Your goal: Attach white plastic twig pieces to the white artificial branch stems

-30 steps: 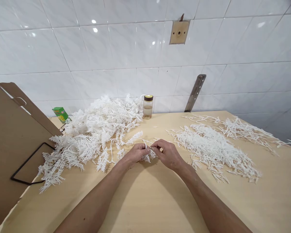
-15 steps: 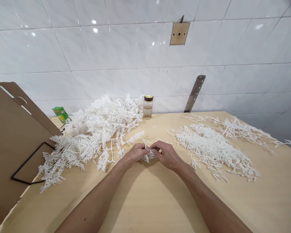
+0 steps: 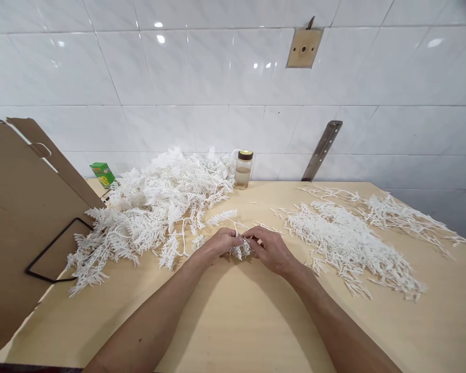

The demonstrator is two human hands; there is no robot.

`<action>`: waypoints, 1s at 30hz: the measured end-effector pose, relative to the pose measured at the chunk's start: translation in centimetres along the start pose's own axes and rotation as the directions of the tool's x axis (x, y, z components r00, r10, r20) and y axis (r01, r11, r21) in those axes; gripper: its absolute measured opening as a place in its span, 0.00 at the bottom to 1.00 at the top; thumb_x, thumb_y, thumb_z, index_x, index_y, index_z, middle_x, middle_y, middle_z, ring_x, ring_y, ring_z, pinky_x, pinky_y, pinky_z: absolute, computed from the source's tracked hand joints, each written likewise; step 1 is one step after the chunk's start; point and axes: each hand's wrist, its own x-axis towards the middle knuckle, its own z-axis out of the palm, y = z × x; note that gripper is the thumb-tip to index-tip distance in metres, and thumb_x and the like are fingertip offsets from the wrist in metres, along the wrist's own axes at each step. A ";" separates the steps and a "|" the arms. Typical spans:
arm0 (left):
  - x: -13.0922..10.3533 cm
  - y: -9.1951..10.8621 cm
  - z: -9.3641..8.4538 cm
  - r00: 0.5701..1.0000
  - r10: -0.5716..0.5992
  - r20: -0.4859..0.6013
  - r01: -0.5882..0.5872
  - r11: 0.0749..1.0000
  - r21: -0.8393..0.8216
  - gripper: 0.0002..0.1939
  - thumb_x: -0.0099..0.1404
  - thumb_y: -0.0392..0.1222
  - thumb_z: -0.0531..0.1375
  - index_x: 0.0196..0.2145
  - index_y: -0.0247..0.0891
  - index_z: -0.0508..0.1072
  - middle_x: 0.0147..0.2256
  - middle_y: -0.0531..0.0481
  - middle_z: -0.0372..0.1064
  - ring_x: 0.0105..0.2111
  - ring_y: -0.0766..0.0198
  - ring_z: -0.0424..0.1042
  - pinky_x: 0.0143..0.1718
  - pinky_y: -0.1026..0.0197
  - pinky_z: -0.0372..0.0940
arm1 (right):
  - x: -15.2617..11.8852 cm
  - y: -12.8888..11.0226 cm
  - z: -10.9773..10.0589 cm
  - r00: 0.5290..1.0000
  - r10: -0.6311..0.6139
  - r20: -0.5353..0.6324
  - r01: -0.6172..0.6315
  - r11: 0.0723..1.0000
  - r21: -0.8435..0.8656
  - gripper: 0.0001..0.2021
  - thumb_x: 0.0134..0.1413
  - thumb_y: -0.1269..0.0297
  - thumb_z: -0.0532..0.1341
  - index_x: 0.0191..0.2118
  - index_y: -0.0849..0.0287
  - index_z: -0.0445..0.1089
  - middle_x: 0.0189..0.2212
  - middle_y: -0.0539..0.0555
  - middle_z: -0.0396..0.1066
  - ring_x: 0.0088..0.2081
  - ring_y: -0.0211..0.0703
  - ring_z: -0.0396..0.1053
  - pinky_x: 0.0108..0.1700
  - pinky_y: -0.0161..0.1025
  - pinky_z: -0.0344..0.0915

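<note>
White sprig (image 3: 241, 252) held between two hands above the near middle of the tabletop (image 3: 233, 326). The sprig lay directly between the fingertips, its leafy part hanging just below them on the near side. The left hand (image 3: 220, 244) pinched its left end between thumb and fingers; the right hand (image 3: 271, 249) had thumb and forefinger drawn narrowly together on its right side, the exact contact being too small to resolve. A loose frond (image 3: 222, 217) lay just beyond the left hand.

A strip of tabletop separated the hands from the left heap (image 3: 151, 207), and a second strip parted them from the right heap (image 3: 349, 241). Wood surface extended between the forearms toward the near side. The far edge met the tiled wall (image 3: 209, 72), with a jar (image 3: 243, 171) standing near it, touching or nearly touching the left heap. Stems (image 3: 407, 213) reached the slanting right edge; a carton (image 3: 31, 212) bounded the left.
</note>
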 end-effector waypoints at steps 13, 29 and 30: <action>-0.1 -0.1 -0.2 1.000 0.010 0.021 -0.010 1.000 -0.014 0.12 0.51 0.46 0.64 0.25 0.36 0.68 0.19 0.56 0.58 0.18 0.72 0.54 0.20 0.65 0.44 | -0.3 -0.3 0.8 0.997 0.066 -0.042 -0.068 0.996 -0.056 0.05 0.56 0.70 0.55 0.33 0.57 0.67 0.27 0.51 0.69 0.28 0.39 0.66 0.30 0.36 0.63; -0.6 -0.1 -0.7 0.986 0.063 0.155 -0.059 0.998 -0.030 0.18 0.50 0.52 0.66 0.29 0.35 0.69 0.23 0.55 0.62 0.18 0.74 0.55 0.19 0.67 0.46 | -0.1 0.5 -0.7 0.885 0.455 -0.103 -0.442 0.888 0.122 0.04 0.53 0.62 0.56 0.31 0.55 0.61 0.18 0.45 0.67 0.18 0.40 0.70 0.21 0.34 0.63; -0.5 -0.1 -0.6 0.992 0.070 0.107 -0.064 0.996 -0.062 0.19 0.50 0.54 0.66 0.29 0.35 0.68 0.22 0.56 0.60 0.18 0.75 0.53 0.19 0.67 0.46 | 0.0 0.7 -1.3 0.874 0.460 -0.158 -0.451 0.888 0.091 0.05 0.54 0.61 0.57 0.31 0.55 0.62 0.18 0.46 0.68 0.18 0.39 0.70 0.22 0.34 0.64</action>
